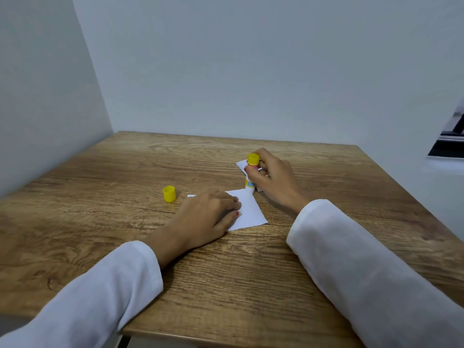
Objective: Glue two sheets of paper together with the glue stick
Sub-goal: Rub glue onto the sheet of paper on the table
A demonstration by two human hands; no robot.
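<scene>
On the wooden worktop [100, 209] a yellow cap [169, 194] stands just left of the left hand [208, 217], which presses flat, fingers down, on a sheet of paper [251, 212]. To the right, the right hand [271, 177] grips the glue stick [251, 172] upright, its lower end at that sheet's far corner, with a second sheet [242, 165] partly hidden behind it.

Two paper sheets [251, 209] [242, 165], one glue stick [251, 172], one yellow cap [169, 194], two hands [206, 217] [273, 177].

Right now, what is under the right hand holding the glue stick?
Behind and under the right hand and the glue stick lies a second white paper sheet; only its corners show. The hand covers the rest, so its full outline cannot be seen.
</scene>
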